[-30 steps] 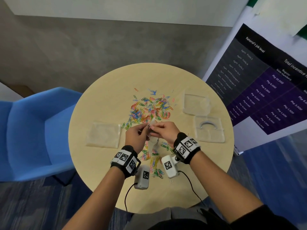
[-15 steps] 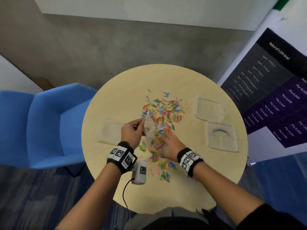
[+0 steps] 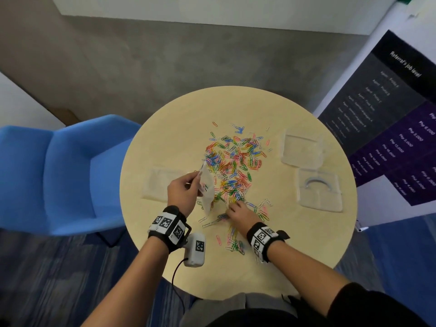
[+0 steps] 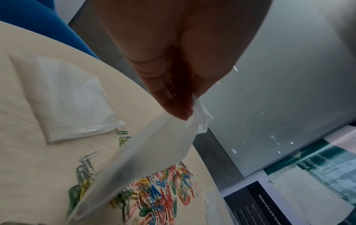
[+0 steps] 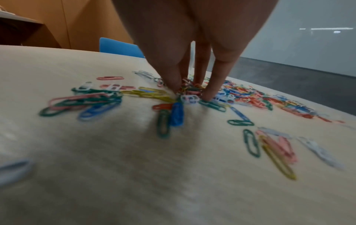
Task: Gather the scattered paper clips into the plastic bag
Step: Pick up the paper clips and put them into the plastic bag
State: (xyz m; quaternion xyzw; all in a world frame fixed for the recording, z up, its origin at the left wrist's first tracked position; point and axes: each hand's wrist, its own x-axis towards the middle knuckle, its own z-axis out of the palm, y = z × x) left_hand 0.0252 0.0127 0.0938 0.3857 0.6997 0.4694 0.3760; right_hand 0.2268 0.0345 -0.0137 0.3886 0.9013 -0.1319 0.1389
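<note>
Many coloured paper clips (image 3: 236,161) lie scattered over the middle of a round beige table (image 3: 165,128). My left hand (image 3: 182,192) pinches the top edge of a small clear plastic bag (image 3: 207,187) and holds it hanging above the table; in the left wrist view the bag (image 4: 150,153) slopes down from the fingertips (image 4: 179,109). My right hand (image 3: 238,213) is down on the table just right of the bag, fingertips (image 5: 207,94) gathered round a small bunch of clips (image 5: 189,90).
Another clear bag (image 3: 162,182) lies flat left of my left hand. Two clear plastic pieces (image 3: 303,149) (image 3: 319,190) lie at the table's right side. A blue chair (image 3: 66,175) stands to the left, a printed banner (image 3: 389,119) to the right.
Both hands held the bag together a second ago. The right hand let go and dropped to the clips on the table; the left hand now holds the bag alone.
</note>
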